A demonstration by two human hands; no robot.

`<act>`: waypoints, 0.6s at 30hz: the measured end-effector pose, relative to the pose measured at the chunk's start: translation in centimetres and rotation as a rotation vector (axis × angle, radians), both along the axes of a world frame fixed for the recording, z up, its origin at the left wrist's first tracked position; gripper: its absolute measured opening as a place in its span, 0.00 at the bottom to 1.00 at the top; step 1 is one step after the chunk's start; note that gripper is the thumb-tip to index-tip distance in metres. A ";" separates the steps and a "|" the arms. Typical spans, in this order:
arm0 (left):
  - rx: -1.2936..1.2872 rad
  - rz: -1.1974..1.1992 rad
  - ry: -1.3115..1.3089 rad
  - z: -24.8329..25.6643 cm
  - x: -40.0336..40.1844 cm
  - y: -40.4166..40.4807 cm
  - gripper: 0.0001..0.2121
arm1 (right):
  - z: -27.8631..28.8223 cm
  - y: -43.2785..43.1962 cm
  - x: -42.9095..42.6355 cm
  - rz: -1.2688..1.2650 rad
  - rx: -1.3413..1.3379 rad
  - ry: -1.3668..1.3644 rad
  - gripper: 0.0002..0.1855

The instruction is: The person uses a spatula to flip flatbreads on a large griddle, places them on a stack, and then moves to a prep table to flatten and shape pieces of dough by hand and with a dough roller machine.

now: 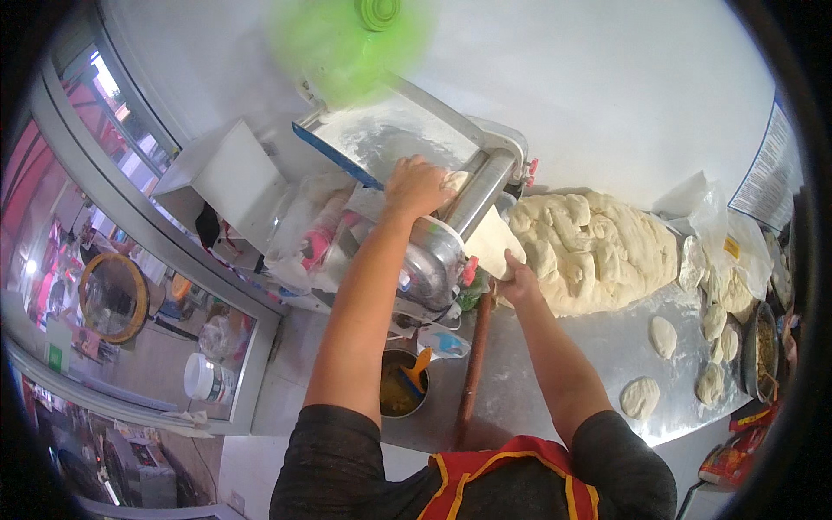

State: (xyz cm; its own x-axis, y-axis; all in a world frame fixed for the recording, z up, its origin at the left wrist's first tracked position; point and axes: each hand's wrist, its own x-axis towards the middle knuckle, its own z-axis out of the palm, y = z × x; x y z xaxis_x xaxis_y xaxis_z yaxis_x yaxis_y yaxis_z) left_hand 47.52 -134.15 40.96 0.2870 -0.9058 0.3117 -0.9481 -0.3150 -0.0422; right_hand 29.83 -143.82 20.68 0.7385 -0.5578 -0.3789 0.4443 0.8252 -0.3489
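Observation:
A dough sheeter with steel rollers [482,194] stands before me, its floured feed tray [396,130] sloping up behind. A flat dough sheet [489,242] hangs out on the near right side of the rollers. Its lower corner is pinched in my right hand [519,281], thumb on top. My left hand [416,187] is on the tray side with curled fingers at the dough end [457,181] beside the rollers; its fingertips are partly hidden. Right of the machine lies a large mound of soft dough [595,250], partly cut into pieces.
Dough rounds [663,338] lie on the steel table [559,390]. At right are plastic bags [741,244] and a pan of filling [766,354]. A wooden rolling pin [474,364] lies beside a pot [398,406] with an orange-handled brush [419,370]. A green fan [364,45] spins above.

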 end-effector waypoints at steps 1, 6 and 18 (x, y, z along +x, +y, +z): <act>-0.010 0.004 -0.011 0.0 0.0 0.0 0.14 | -0.2 0.0 -0.2 -0.002 -0.006 0.012 0.16; 0.050 0.013 -0.060 0.3 -0.2 -0.2 0.14 | -1.0 -0.2 -1.9 -0.038 -0.063 0.044 0.17; -0.017 -0.002 -0.024 0.3 -0.3 0.0 0.16 | -2.0 0.3 -6.4 -0.095 -0.069 0.095 0.17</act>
State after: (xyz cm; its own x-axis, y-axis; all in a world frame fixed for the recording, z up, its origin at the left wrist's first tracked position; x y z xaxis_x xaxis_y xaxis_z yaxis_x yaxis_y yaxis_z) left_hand 47.25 -134.11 41.22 0.2773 -0.9010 0.3338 -0.9476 -0.3138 -0.0600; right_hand 23.40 -143.53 18.72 0.6437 -0.6507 -0.4028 0.4821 0.7535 -0.4470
